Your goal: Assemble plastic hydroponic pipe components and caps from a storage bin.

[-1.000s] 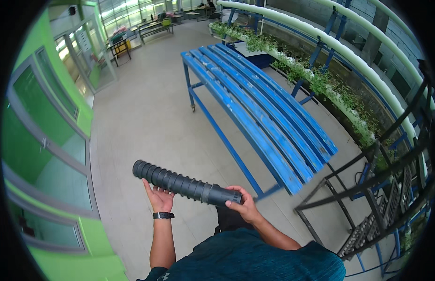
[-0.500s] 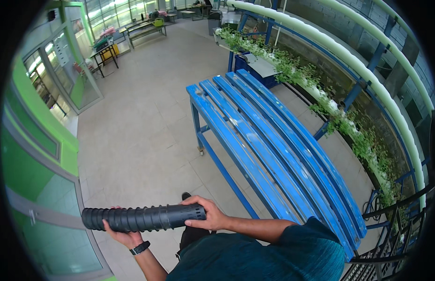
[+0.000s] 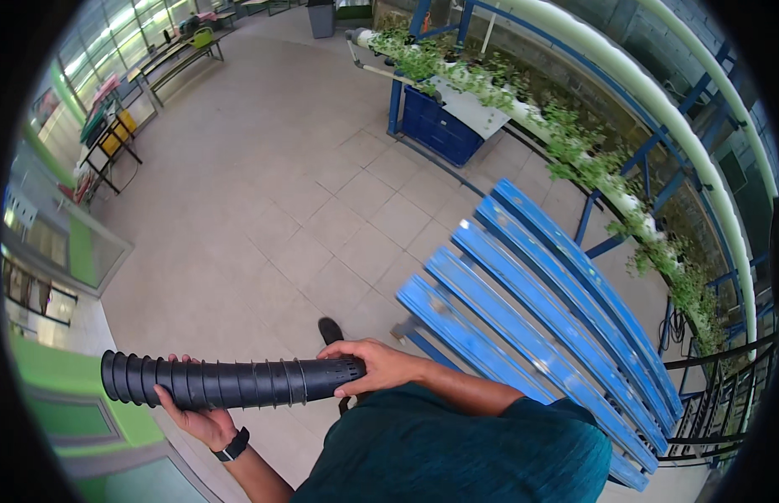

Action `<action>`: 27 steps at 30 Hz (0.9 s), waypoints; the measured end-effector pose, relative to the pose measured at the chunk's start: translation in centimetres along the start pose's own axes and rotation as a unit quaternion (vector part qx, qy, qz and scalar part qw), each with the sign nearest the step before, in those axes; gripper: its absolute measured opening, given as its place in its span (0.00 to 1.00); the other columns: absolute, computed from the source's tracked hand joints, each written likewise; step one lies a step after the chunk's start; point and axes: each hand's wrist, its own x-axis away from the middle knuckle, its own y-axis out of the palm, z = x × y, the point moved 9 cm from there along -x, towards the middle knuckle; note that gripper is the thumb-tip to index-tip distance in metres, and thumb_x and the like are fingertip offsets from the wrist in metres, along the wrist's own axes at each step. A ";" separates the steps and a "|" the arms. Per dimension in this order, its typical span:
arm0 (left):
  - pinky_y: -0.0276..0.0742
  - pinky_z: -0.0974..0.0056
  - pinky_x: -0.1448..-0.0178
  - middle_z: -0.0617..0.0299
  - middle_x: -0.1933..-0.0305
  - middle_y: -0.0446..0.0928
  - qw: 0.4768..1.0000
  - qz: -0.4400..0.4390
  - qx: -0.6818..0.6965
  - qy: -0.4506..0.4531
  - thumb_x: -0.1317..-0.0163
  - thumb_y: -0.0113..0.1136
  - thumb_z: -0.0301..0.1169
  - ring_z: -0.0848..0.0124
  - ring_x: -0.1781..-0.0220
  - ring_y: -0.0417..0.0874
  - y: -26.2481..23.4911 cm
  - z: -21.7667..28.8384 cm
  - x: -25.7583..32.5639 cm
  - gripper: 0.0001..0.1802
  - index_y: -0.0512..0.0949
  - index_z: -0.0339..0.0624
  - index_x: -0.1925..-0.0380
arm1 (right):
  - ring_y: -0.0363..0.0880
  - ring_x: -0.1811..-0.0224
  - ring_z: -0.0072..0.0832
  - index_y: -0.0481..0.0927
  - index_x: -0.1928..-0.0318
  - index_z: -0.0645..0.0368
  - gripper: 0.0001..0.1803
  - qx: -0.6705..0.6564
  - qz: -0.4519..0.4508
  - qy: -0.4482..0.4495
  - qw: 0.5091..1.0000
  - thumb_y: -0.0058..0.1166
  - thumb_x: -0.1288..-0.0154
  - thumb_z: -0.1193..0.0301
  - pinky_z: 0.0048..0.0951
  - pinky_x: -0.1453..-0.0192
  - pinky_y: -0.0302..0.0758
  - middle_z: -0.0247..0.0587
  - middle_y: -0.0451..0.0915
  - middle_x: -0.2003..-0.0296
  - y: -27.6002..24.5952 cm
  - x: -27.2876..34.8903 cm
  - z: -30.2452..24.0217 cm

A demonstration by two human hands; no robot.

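Level across my front lies a long stack of nested black net cups (image 3: pixel 238 383), their rims making a row of ridges. The slotted base of the end cup shows at the right. My right hand (image 3: pixel 381 366) is closed around that slotted end. Under the left part of the stack, my left hand (image 3: pixel 201 419) cradles it with the fingers curled round; some fingertips show above the far side. A dark watch (image 3: pixel 232 445) is on my left wrist.
A blue slatted bench (image 3: pixel 532 310) stands close on my right. Beyond it, leafy plants (image 3: pixel 578 138) grow from a white pipe, with a blue bin (image 3: pixel 442 126) beneath. A glass door (image 3: pixel 92 243) stands ajar at left; tables (image 3: pixel 184 63) are farther off.
I have moved forward over the tiled floor, so the bench now sits lower and farther right in view. Both hands still hold the stack of net cups, which appears slightly farther left.
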 end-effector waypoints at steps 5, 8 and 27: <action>0.75 0.52 0.37 0.51 0.45 0.75 0.996 0.079 -0.037 0.020 0.31 0.56 0.49 0.60 0.43 0.77 7.7 -9.9 -38.4 0.32 0.69 0.32 0.41 | 0.79 0.48 0.46 0.72 0.39 0.58 0.38 0.166 -0.020 0.004 0.986 0.72 0.50 0.58 0.41 0.43 0.74 0.51 0.80 0.51 -17.6 -38.6 2.4; 0.75 0.51 0.37 0.50 0.45 0.75 0.997 0.077 -0.017 -0.004 0.32 0.56 0.50 0.60 0.43 0.78 14.8 -13.6 -60.3 0.32 0.69 0.32 0.41 | 0.79 0.48 0.51 0.72 0.41 0.58 0.39 0.251 -0.036 0.014 0.967 0.72 0.53 0.58 0.46 0.44 0.74 0.52 0.81 0.53 -29.1 -59.5 -1.5; 0.63 0.47 0.26 0.50 0.25 0.57 0.873 -0.473 -0.063 -0.097 0.28 0.53 0.45 0.53 0.26 0.63 91.0 -69.2 -179.6 0.39 0.50 0.38 0.26 | 0.81 0.52 0.52 0.66 0.43 0.59 0.37 0.120 0.304 0.042 0.944 0.69 0.54 0.69 0.44 0.47 0.75 0.53 0.80 0.56 -123.1 -157.4 2.1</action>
